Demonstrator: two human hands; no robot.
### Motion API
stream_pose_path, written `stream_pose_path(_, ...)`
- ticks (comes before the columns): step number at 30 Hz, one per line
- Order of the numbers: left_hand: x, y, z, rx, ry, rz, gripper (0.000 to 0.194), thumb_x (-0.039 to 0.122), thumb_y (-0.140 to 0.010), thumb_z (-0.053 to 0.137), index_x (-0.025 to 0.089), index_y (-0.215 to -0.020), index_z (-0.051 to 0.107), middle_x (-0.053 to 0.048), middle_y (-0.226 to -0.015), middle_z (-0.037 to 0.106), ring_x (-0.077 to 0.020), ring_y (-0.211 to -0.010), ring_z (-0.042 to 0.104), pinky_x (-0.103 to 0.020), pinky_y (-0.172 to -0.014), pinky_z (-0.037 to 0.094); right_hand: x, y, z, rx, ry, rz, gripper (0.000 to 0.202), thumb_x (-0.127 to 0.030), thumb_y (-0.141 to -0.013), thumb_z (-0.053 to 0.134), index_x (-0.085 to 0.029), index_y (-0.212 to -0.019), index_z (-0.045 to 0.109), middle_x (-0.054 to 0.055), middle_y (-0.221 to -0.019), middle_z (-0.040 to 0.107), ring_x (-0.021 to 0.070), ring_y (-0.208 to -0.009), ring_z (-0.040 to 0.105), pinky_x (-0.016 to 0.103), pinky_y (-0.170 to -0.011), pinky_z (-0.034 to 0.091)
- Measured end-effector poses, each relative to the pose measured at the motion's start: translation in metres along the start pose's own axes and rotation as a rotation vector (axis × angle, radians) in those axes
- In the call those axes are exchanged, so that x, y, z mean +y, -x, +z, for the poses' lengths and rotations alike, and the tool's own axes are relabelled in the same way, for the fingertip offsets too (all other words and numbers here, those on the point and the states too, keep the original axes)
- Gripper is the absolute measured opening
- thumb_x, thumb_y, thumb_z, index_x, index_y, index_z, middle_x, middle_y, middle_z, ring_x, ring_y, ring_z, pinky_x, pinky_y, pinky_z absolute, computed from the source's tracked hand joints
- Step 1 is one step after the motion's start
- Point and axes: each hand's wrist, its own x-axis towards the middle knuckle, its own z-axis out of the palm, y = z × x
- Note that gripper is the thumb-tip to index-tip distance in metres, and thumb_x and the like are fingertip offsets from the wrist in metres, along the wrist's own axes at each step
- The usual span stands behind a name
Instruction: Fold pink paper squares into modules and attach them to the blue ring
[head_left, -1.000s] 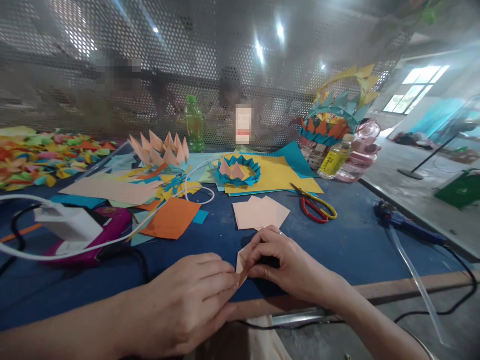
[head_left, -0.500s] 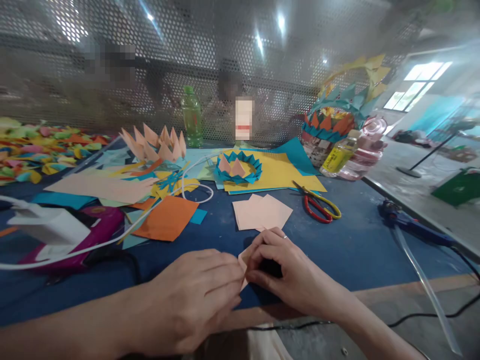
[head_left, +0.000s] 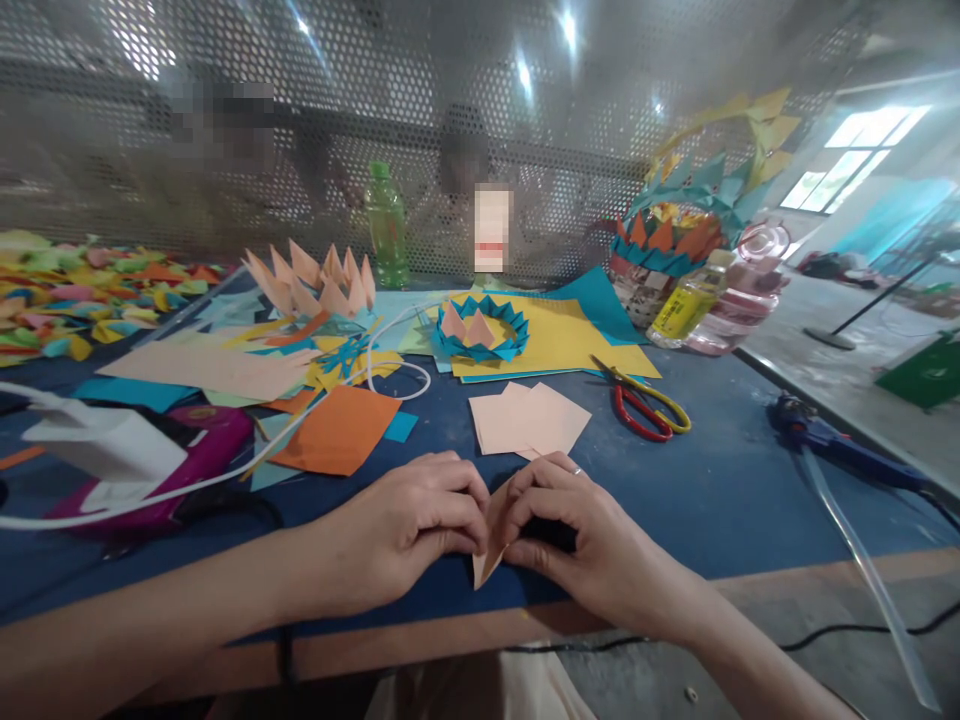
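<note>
Peach paper (head_left: 486, 562), bent into a pointed fold, stood between your hands near the front edge of the blue tabletop (head_left: 720, 490). Your left hand (head_left: 420, 525) pinched its left side with thumb and fingers, and your right hand (head_left: 559, 525) pinched the other side, thumb below and fingers curled over. You seemed to be midway through shaping the fold; the next move, I judged, called for lining up the edges and pressing the crease flat without letting the tip skew. Counting out, you had one piece in hand and, just beyond it, one overlapping pile of peach squares (head_left: 529, 418), at least three, though the exact number could not be told. Behind those lay one blue paper ring (head_left: 516, 343) with two peach points (head_left: 478, 330) at its left side. One pair of scissors (head_left: 651, 405) rested to the right, and farther right, one glue gun (head_left: 847, 447). Three bottles stood farther back: one green (head_left: 386, 240), one yellow-labelled (head_left: 679, 312), one pink (head_left: 739, 310).
</note>
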Motion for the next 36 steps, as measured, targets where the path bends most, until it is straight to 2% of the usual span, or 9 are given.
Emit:
stream_pose_path(4, 0.000, 0.000, 0.000, -0.007, 0.012, 0.011, 0.024, 0.005, -0.092, 0.052, 0.023, -0.084, 0.067, 0.001, -0.096, 0.062, -0.0124, -0.094, 0.056, -0.024, -0.089, 0.039, -0.001, -0.002, 0.001, 0.007, 0.015, 0.022, 0.008, -0.018, -0.085, 0.071, -0.022, -0.078, 0.069, -0.001, -0.092, 0.067, 0.0143, -0.094, 0.058, 0.034, -0.092, 0.039)
stream_pose_path(12, 0.003, -0.002, 0.009, 0.057, -0.025, -0.021, 0.017, 0.012, -0.093, 0.056, 0.019, -0.080, 0.064, 0.000, -0.094, 0.063, -0.0139, -0.091, 0.057, -0.026, -0.085, 0.040, 0.000, -0.002, 0.004, 0.030, 0.070, 0.077, 0.011, -0.019, -0.084, 0.071, -0.020, -0.077, 0.063, 0.000, -0.091, 0.065, 0.0164, -0.093, 0.055, 0.033, -0.085, 0.042)
stream_pose_path(21, 0.003, -0.002, 0.011, 0.080, -0.020, -0.049, 0.005, 0.015, -0.090, 0.060, 0.019, -0.089, 0.060, 0.000, -0.095, 0.064, -0.0153, -0.092, 0.056, -0.028, -0.084, 0.041, -0.002, -0.003, 0.006, 0.046, 0.080, 0.086, 0.010, -0.016, -0.082, 0.071, -0.020, -0.079, 0.063, 0.000, -0.091, 0.065, 0.0169, -0.092, 0.055, 0.034, -0.084, 0.041)
stream_pose_path(31, 0.003, 0.004, 0.015, 0.102, -0.040, -0.121, 0.016, 0.015, -0.089, 0.058, 0.021, -0.104, 0.056, -0.002, -0.104, 0.063, -0.0167, -0.096, 0.059, -0.029, -0.086, 0.046, -0.003, -0.001, 0.007, 0.069, 0.101, 0.073, 0.012, -0.013, -0.083, 0.069, -0.020, -0.078, 0.062, 0.000, -0.088, 0.064, 0.0173, -0.093, 0.055, 0.035, -0.087, 0.040)
stream_pose_path(36, 0.005, 0.007, 0.012, 0.064, -0.046, -0.039, 0.019, 0.011, -0.093, 0.048, 0.022, -0.106, 0.057, -0.003, -0.106, 0.063, -0.0165, -0.100, 0.058, -0.028, -0.089, 0.046, -0.002, -0.001, 0.006, 0.063, 0.097, 0.086, 0.007, -0.021, -0.084, 0.071, -0.021, -0.082, 0.064, 0.000, -0.092, 0.066, 0.0176, -0.094, 0.055, 0.036, -0.087, 0.040)
